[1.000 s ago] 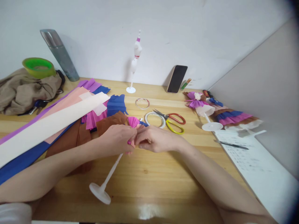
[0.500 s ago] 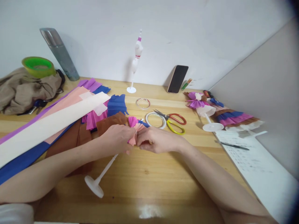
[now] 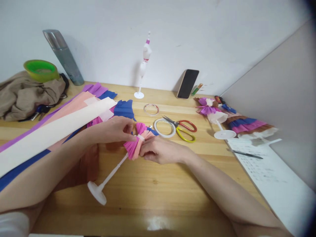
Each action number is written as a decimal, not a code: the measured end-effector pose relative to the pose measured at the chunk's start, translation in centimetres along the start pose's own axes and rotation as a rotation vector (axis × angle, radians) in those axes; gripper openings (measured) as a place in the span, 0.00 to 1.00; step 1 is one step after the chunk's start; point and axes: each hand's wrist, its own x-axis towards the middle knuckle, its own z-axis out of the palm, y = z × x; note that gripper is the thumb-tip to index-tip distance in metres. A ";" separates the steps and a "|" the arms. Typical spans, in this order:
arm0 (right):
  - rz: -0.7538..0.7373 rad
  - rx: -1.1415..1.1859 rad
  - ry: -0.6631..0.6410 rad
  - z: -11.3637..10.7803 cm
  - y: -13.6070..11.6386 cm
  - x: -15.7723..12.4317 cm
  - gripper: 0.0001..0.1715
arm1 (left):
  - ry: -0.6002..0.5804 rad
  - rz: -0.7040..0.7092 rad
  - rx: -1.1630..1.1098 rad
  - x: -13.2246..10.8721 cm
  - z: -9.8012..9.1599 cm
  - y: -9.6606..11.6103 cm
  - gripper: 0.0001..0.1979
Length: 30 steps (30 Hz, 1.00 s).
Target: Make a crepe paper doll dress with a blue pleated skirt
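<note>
A small white dress-form stand (image 3: 108,177) leans at a slant over the table, its round foot toward the lower left. Pink crepe paper (image 3: 133,146) and peach crepe paper flare around its upper part, gathered by a narrow white band (image 3: 141,137). My left hand (image 3: 117,128) is curled in a pinch at the pink paper's left edge, thumb touching it. My right hand (image 3: 161,149) is closed around the peach side, its fingertips partly hidden. A bit of blue paper (image 3: 153,131) shows behind the bundle.
Crepe paper strips (image 3: 61,128) lie on the left. Scissors (image 3: 181,127) and a white tape roll (image 3: 165,127) lie beyond my right hand. A bare dress form (image 3: 146,62) and a phone (image 3: 188,83) stand behind. Dressed forms (image 3: 249,124) lie right, above a written sheet (image 3: 261,171).
My left hand has moved up and left from the gathered middle, uncovering the white band. The pink paper now shows fanned downward. The stand's foot has shifted slightly up and left.
</note>
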 end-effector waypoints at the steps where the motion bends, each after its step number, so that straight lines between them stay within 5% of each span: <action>1: 0.004 0.024 -0.004 -0.1 0.0 -0.1 0.10 | 0.002 -0.015 0.000 0.1 -0.1 -0.3 0.13; 5: 0.245 0.285 -0.091 -0.9 -0.2 -0.3 0.09 | -0.111 -0.043 0.047 0.7 1.0 -0.9 0.17; 8: 0.604 0.526 -0.112 -1.0 -0.4 -0.1 0.23 | -0.127 -0.026 0.146 1.0 2.3 -1.0 0.19; 10: 0.703 0.597 -0.072 -0.7 -0.5 0.1 0.28 | -0.117 -0.022 0.191 1.2 3.0 -1.0 0.18; 17: 0.612 0.673 0.169 0.8 0.2 0.9 0.17 | -0.079 -0.127 0.029 1.2 2.9 -0.2 0.20; 24: 0.506 0.702 0.626 0.7 0.0 1.4 0.24 | 0.381 -0.091 -0.234 1.0 2.3 0.4 0.22; 30: 0.302 0.630 0.769 0.7 -0.4 1.3 0.25 | 0.494 0.055 -0.610 1.0 3.5 1.1 0.12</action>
